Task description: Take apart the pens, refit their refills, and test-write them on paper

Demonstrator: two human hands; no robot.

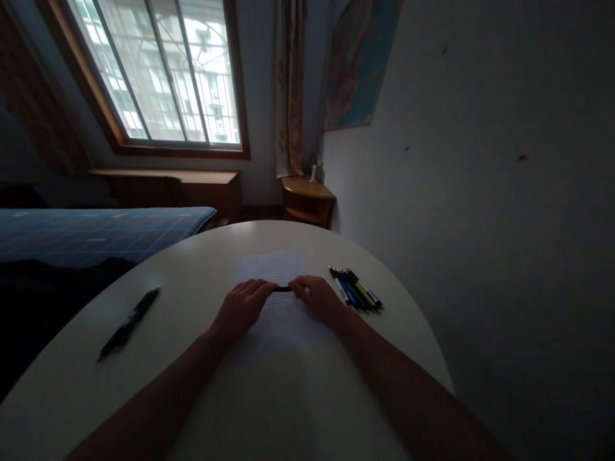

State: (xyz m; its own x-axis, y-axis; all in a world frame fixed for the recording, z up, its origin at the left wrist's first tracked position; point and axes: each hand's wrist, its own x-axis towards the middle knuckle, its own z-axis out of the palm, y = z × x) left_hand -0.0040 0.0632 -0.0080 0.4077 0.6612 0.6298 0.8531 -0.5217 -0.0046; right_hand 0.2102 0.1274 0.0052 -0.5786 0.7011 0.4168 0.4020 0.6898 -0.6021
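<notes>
Both hands meet over a sheet of lined paper (273,261) on the round white table (202,384). A short dark pen (282,289) lies level between them, its ends covered by my fingers. My left hand (247,304) is closed on its left end, and my right hand (314,296) is closed on its right end. Just right of my right hand lies a row of several pens (356,291), with black, blue, white and yellow parts. Farther left on the tabletop rests a long, dark, pen-like object (129,325), blurred in its details.
A bed with a blue plaid cover (106,227) stands beyond the table at left, with dark cloth (52,288) at its near side. A small corner shelf (307,187) is behind the table. The white wall (480,224) runs close along the right.
</notes>
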